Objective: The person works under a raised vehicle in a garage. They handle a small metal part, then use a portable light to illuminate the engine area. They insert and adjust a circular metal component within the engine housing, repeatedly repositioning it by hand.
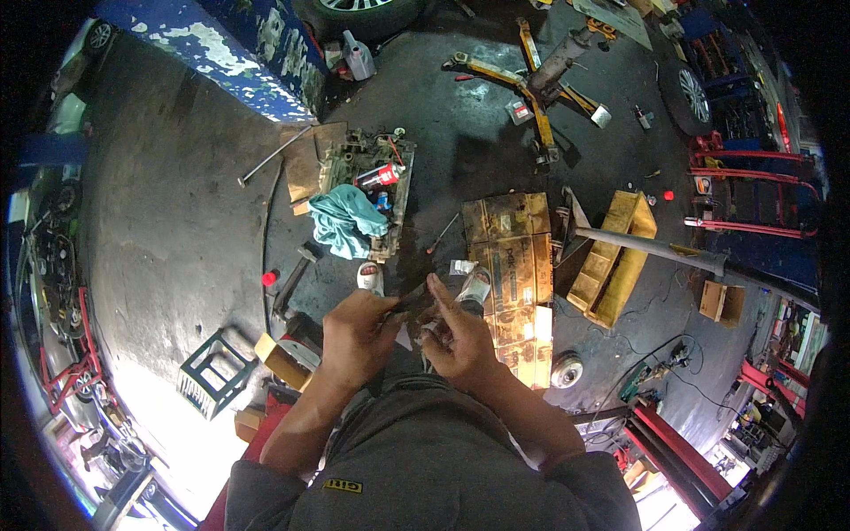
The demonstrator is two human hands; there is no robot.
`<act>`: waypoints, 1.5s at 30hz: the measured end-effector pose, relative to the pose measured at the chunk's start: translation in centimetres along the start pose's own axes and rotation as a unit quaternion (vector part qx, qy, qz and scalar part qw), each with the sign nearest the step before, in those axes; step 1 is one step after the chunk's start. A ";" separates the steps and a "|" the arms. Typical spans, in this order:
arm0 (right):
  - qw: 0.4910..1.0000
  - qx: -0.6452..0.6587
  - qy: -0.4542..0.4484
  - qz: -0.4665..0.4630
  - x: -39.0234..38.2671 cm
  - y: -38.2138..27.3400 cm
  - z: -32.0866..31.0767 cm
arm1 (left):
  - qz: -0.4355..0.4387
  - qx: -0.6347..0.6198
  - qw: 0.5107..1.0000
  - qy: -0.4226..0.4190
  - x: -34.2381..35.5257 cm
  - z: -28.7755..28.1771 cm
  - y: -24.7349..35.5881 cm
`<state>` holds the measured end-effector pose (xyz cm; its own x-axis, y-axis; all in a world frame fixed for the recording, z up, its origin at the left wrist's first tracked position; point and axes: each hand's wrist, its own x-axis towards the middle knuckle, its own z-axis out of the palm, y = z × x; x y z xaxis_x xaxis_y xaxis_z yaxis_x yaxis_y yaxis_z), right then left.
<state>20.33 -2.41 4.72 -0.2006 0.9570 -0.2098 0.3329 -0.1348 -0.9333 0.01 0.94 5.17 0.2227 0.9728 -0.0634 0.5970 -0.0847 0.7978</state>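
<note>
In front of my body, my left hand (356, 336) is closed, its fingers pinched on a small dark piece (413, 303) whose kind I cannot make out. Close beside it, my right hand (462, 343) is curled with one finger pointing forward, and seems to grip the same piece; its other fingers are partly hidden. Beyond my hands, a greasy metal engine part (396, 212) lies on the floor. On top of it rest a teal rag (343, 221) and a red and white spray can (381, 175). A screwdriver (443, 233) lies to its right.
Flattened cardboard (505, 265) covers the floor at right, near a yellow tray (611, 257) and a long metal pole (646, 245). A hammer (292, 281) and a green crate (217, 372) are at left. A yellow-legged stand (540, 88) stands far ahead.
</note>
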 end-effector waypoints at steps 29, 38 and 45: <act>0.969 -0.234 -0.051 -0.059 0.2 1.0 0.4 | 0.026 0.080 0.996 -0.003 0.2 0.7 0.0; 0.968 -0.207 -0.055 -0.134 1.2 0.8 -0.9 | 0.024 0.088 0.996 0.000 0.0 0.9 -0.8; 0.958 -0.259 -0.052 -0.110 3.0 1.6 -2.2 | 0.005 0.074 0.997 0.002 0.1 0.7 -0.9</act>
<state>22.29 0.77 3.20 -0.4007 0.9130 -0.0769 0.6784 0.2393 -0.6947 0.09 0.99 4.02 0.2266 0.9725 -0.0530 0.7017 -0.1253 0.7013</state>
